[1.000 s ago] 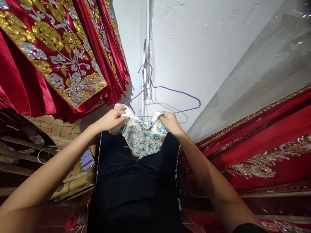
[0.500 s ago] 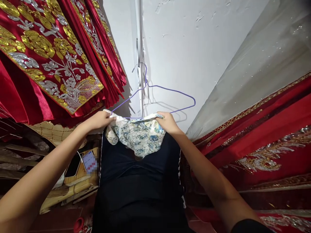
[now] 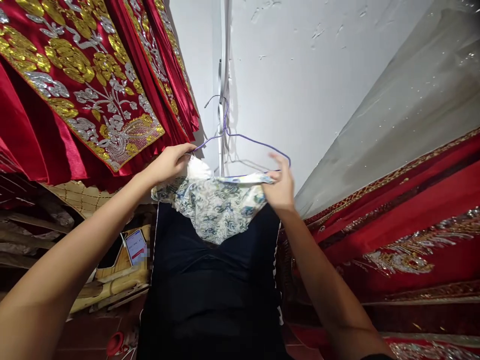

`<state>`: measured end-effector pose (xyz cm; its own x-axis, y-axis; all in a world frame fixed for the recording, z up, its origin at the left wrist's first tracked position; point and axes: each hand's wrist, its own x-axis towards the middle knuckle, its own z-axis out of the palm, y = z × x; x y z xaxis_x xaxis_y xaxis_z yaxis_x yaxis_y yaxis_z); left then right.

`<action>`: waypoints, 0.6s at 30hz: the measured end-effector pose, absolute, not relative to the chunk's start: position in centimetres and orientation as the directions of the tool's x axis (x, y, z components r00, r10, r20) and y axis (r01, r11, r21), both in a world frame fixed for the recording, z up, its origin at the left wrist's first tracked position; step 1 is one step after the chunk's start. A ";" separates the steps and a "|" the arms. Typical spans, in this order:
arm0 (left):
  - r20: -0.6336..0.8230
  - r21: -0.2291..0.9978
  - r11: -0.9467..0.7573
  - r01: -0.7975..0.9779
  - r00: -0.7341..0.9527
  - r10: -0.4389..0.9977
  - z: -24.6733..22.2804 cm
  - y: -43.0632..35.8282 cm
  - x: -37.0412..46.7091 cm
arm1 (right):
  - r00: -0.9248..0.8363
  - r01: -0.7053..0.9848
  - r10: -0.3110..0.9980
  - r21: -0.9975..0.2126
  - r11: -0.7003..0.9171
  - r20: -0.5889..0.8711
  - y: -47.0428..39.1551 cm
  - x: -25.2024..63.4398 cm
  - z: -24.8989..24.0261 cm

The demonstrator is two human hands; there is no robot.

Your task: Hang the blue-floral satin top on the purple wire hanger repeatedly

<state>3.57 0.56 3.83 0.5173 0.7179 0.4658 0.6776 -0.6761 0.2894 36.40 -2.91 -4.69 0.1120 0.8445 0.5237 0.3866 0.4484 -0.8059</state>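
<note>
A purple wire hanger (image 3: 258, 142) hangs by its hook at the wall, with a floral garment top (image 3: 221, 210) in white, green and blue across its lower bar. My left hand (image 3: 170, 164) is closed at the hanger's left end, pinching the garment's shoulder with white lining showing. At the right end my right hand (image 3: 281, 187) grips the garment's edge between thumb and curled fingers. Its forefinger is lifted near the hanger's corner and slightly blurred. Dark cloth (image 3: 217, 280) with white side edging hangs below the floral part; whether they are one piece I cannot tell.
Red gold-and-silver embroidered garments (image 3: 93, 75) hang at upper left. Sheer grey fabric (image 3: 405, 115) and red beaded cloth (image 3: 412, 225) line the right. A lit phone (image 3: 135, 246) rests on a wooden stand at lower left. A thin pole (image 3: 222, 65) runs down the white wall (image 3: 292, 75).
My left hand has moved up and right, lifting the garment's shoulder to the hanger's left arm. My right hand has shifted right along the edge and its forefinger has risen.
</note>
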 end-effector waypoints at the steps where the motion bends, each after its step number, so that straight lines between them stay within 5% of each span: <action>1: 0.457 0.277 -0.672 0.687 0.521 0.721 3.9 0.6 3.3 | 0.183 0.400 0.824 -0.806 0.436 0.537 -2.8 37.7 -4.4; 5: 0.514 0.203 -0.686 0.699 0.520 0.682 3.9 1.2 2.5 | 0.111 0.450 0.902 -0.830 0.329 0.418 -2.0 42.2 -2.1; 11: 0.703 0.246 -0.623 0.743 0.306 0.643 2.9 2.3 1.6 | -0.342 0.243 0.939 -0.963 0.114 0.025 -1.4 42.9 2.2; 18: 0.639 0.457 -0.535 0.711 0.156 0.753 2.9 2.3 1.4 | -0.215 -0.306 0.972 -0.952 0.029 0.099 -0.4 34.8 -2.8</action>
